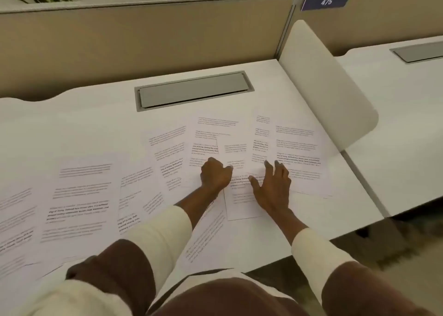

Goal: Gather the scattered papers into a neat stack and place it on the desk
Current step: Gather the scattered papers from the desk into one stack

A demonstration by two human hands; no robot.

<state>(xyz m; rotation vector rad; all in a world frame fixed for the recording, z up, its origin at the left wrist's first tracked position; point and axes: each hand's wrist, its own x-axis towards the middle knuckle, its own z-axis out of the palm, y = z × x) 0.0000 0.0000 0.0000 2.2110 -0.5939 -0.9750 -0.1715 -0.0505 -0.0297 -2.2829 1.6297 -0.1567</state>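
Left hand (pixel 215 173) curled, fingers pressing one of the scattered white printed paper sheets (pixel 81 195) on the white desk (pixel 72 123); right hand (pixel 272 186) spread flat on neighbouring sheets.

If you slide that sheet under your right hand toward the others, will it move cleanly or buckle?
The sheet lies flat on the smooth white desk, so it would probably glide easily. It looks thin and floppy, so an edge-on push may buckle it. It overlaps neighbouring papers, which may drag along under the right hand.
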